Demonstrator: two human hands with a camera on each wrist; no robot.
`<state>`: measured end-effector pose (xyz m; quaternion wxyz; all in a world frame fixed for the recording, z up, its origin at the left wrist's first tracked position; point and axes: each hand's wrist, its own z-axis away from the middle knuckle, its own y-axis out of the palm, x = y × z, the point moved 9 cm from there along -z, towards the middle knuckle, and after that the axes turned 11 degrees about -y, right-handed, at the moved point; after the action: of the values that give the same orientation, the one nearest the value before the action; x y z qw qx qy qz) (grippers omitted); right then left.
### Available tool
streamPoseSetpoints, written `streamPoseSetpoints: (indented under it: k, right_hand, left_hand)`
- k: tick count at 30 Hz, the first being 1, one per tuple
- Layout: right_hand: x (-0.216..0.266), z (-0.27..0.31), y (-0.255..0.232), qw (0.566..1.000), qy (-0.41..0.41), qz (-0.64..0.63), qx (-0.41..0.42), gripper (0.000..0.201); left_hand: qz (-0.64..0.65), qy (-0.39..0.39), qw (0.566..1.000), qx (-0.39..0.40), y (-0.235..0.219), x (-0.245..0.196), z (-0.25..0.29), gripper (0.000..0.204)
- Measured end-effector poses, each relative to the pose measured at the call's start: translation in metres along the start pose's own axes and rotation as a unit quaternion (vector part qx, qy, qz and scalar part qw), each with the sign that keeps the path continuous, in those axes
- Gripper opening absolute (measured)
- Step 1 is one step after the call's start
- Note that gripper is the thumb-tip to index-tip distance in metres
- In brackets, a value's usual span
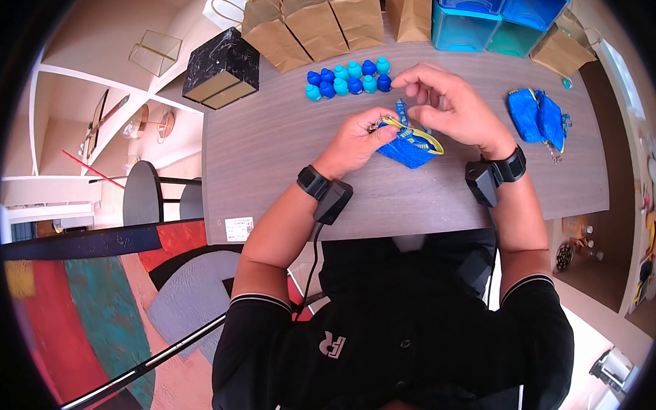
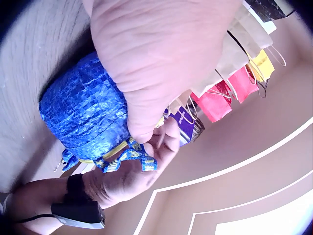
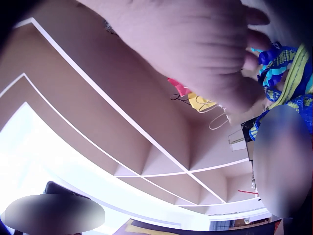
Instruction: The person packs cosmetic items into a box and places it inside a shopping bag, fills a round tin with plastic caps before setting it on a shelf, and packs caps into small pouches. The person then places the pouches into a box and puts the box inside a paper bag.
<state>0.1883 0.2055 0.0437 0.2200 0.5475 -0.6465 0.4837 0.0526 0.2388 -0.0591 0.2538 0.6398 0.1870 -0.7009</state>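
Note:
My left hand (image 1: 355,144) pinches the edge of a small blue woven pouch (image 1: 411,154) by its metal clip, thumb on the near side. The pouch's yellow-edged mouth gapes, and a patterned blue-and-yellow strap (image 2: 132,157) hangs from it in the left wrist view. Over the pouch, my right hand (image 1: 454,108) has loosely bent fingers with nothing visible between them. Just beyond those fingers stand rows of small rounded figures (image 1: 355,84) in dark blue and turquoise. The yellow zipper edge (image 3: 293,76) shows close to the right hand in the right wrist view.
More blue pouches (image 1: 537,117) lie at the table's right. Brown paper bags (image 1: 298,27) and stacked blue and teal bins (image 1: 464,29) line the back. A black marbled box (image 1: 223,67) stands at the back left, and a white label (image 1: 238,229) marks the near left corner.

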Motion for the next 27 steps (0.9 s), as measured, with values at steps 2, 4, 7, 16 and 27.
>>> streamPoseSetpoints:
  k: [2,4,7,16,27]
  right_hand:
    - [0.007,-0.004,0.002,0.998,-0.060,0.025,0.013,0.038]
    - [0.024,-0.006,0.012,0.982,-0.165,0.086,0.004,0.031]
    - [0.028,-0.005,0.023,0.978,-0.152,0.142,0.034,0.026]
    - [0.018,-0.003,0.038,0.976,-0.047,0.172,0.122,0.024]
    - [-0.018,0.009,0.044,0.953,0.008,0.228,0.199,0.021]
  left_hand:
    - [0.005,0.024,1.000,0.013,0.004,0.002,-0.001,0.026]
    - [-0.018,0.047,0.999,0.005,0.002,0.004,-0.003,0.026]
    - [-0.018,0.073,0.997,-0.024,0.003,0.004,-0.006,0.026]
    - [-0.244,0.091,0.962,-0.084,-0.013,-0.019,0.002,0.025]
    - [-0.102,0.022,0.995,0.003,-0.019,-0.006,0.003,0.032]
